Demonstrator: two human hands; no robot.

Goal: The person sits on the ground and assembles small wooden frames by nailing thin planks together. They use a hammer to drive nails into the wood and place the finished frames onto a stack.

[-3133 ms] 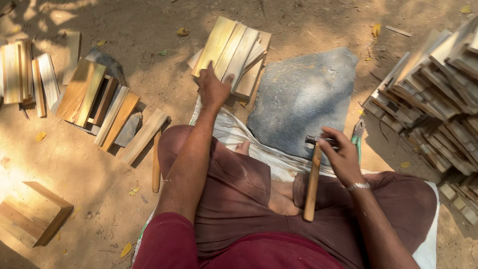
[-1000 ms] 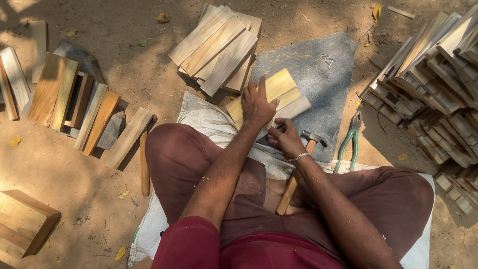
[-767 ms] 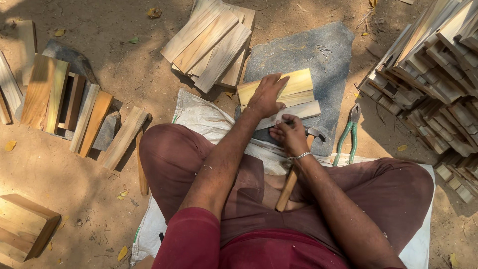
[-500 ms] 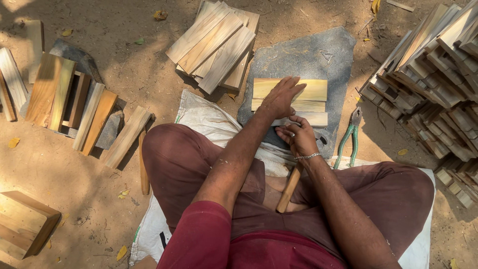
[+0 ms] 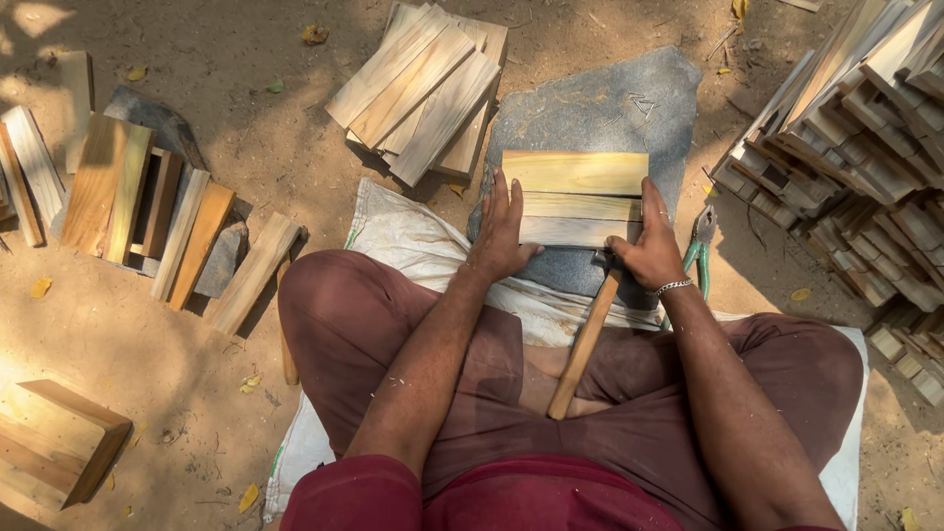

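Boards (image 5: 575,200) lie on the stone slab (image 5: 610,108), a hammer (image 5: 586,339) before them, pliers (image 5: 698,246) to their right.

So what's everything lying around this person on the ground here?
Wooden slats: three, pale yellow, side by side on the stone slab, held at both ends.
Stone slab: one, grey, flat on the dirt in front of the knees.
Hammer: one, wooden handle, lying across the lap, head hidden by the right hand.
Pliers: one, green handles, right of the slab.
Loose slat pile: one, pale wood, beyond the slab to the left.
Stacked assembled pieces: many, greyish wood, far right.
Boards on the left: several, tan, leaning on a stone.
Wooden block: one, tan, lower left.
White sack: one, under the legs.
Left hand: on the slats' left end.
Right hand: on their right end, bracelet at the wrist.
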